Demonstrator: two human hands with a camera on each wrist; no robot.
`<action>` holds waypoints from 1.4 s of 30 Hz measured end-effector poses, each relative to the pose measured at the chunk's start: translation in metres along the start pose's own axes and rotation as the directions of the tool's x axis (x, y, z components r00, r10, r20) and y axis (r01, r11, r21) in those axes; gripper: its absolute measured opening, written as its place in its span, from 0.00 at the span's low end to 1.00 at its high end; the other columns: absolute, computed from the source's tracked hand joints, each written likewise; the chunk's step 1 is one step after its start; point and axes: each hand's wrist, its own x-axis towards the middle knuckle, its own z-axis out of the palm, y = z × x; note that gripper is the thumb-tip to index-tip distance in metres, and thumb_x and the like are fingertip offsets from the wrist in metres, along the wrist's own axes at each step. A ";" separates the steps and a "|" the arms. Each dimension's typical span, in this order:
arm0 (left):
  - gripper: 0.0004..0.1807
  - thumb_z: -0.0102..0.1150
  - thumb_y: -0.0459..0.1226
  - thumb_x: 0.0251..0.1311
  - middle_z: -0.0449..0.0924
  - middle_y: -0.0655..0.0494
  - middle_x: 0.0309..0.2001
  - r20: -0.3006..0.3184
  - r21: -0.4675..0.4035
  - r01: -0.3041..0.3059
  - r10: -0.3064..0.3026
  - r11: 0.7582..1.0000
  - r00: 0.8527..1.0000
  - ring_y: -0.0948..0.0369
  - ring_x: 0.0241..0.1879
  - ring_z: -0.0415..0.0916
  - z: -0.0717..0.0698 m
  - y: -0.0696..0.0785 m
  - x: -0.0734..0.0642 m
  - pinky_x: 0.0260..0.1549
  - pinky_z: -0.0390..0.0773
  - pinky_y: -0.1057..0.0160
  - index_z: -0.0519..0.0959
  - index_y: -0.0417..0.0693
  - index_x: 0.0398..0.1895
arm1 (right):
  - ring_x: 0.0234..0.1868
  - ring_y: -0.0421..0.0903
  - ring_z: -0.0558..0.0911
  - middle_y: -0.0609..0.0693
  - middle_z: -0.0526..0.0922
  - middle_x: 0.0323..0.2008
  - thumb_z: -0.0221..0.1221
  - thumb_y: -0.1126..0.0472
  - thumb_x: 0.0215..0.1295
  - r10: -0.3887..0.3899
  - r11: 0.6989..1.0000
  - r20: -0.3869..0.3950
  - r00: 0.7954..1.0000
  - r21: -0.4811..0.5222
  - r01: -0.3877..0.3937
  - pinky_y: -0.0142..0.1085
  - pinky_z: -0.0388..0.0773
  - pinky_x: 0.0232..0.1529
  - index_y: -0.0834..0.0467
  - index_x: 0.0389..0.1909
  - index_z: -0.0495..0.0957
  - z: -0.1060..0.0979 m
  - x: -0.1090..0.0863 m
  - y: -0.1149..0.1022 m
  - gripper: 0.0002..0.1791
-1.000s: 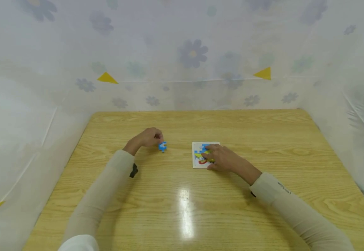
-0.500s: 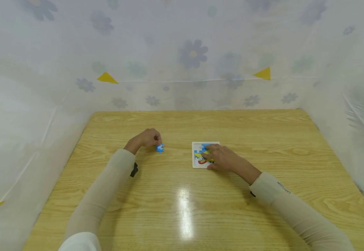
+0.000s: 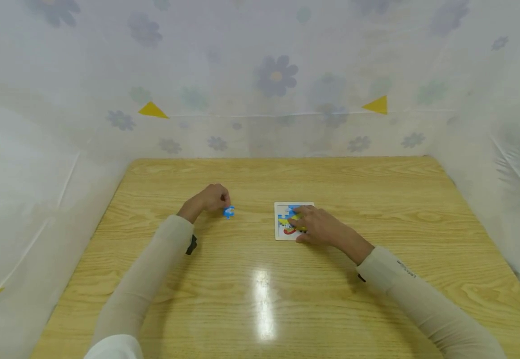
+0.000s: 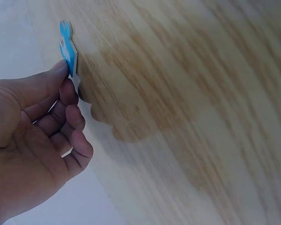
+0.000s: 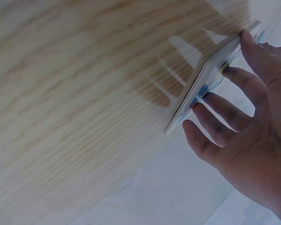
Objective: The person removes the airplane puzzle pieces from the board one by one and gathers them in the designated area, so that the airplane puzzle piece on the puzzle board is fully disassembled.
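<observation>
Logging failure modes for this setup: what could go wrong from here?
1. The puzzle piece could slip: the left hand pinches it only near one end.
2. The right hand, with fingertips on the puzzle board, might nudge it along the table.
3. That hand covers the board's right part in the head view, so a misfit there could go unnoticed.

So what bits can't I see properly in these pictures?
Head view: the right hand hides part of the puzzle board.
Head view: lettering on the right sleeve is too small to read.
Left wrist view: the left hand covers part of the blue piece.
</observation>
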 end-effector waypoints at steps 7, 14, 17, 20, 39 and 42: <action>0.07 0.52 0.33 0.66 0.81 0.48 0.41 -0.004 0.009 -0.003 0.003 1.000 1.000 0.53 0.44 0.75 0.001 -0.001 0.002 0.47 0.76 0.56 0.81 0.42 0.34 | 0.63 0.60 0.70 0.64 0.69 0.63 0.62 0.46 0.59 0.002 1.000 -0.002 1.000 0.010 -0.002 0.53 0.73 0.56 0.56 0.62 0.72 0.001 -0.002 0.000 0.32; 0.07 0.53 0.34 0.65 0.81 0.50 0.39 -0.012 0.000 -0.028 0.028 1.000 1.000 0.57 0.39 0.74 -0.001 0.003 0.004 0.43 0.76 0.59 0.81 0.43 0.34 | 0.62 0.59 0.71 0.64 0.72 0.61 0.62 0.45 0.58 -0.019 1.000 -0.042 0.999 -0.010 0.019 0.52 0.75 0.54 0.55 0.60 0.74 0.005 -0.005 0.004 0.31; 0.07 0.56 0.36 0.64 0.81 0.48 0.39 -0.020 -0.015 -0.053 0.053 0.998 0.998 0.57 0.38 0.75 -0.001 0.007 0.006 0.42 0.76 0.59 0.80 0.41 0.35 | 0.61 0.59 0.72 0.64 0.72 0.61 0.62 0.45 0.58 -0.028 0.999 -0.054 0.998 -0.026 0.027 0.51 0.76 0.53 0.55 0.60 0.75 0.005 -0.006 0.005 0.30; 0.09 0.59 0.38 0.62 0.79 0.47 0.40 -0.028 -0.027 -0.080 0.079 0.996 0.996 0.57 0.37 0.75 0.001 0.012 0.011 0.41 0.76 0.59 0.79 0.40 0.38 | 0.60 0.60 0.73 0.64 0.72 0.60 0.62 0.45 0.58 -0.032 0.999 -0.067 0.997 -0.015 0.031 0.52 0.76 0.52 0.54 0.59 0.75 0.005 -0.008 0.006 0.30; 0.10 0.61 0.38 0.61 0.79 0.49 0.43 -0.042 -0.112 -0.108 0.104 0.988 0.994 0.57 0.40 0.75 0.014 0.054 0.035 0.42 0.76 0.60 0.79 0.42 0.41 | 0.59 0.61 0.73 0.64 0.73 0.59 0.68 0.47 0.52 0.033 0.998 -0.054 0.998 0.062 -0.029 0.53 0.75 0.53 0.56 0.56 0.78 0.002 -0.016 0.020 0.31; 0.10 0.61 0.39 0.61 0.79 0.49 0.43 -0.044 -0.116 -0.120 0.116 0.986 0.992 0.57 0.40 0.76 0.016 0.061 0.040 0.43 0.76 0.60 0.79 0.42 0.41 | 0.59 0.62 0.73 0.65 0.73 0.59 0.69 0.47 0.51 0.027 0.997 -0.052 0.998 0.072 -0.023 0.53 0.75 0.53 0.57 0.56 0.78 0.003 -0.016 0.021 0.31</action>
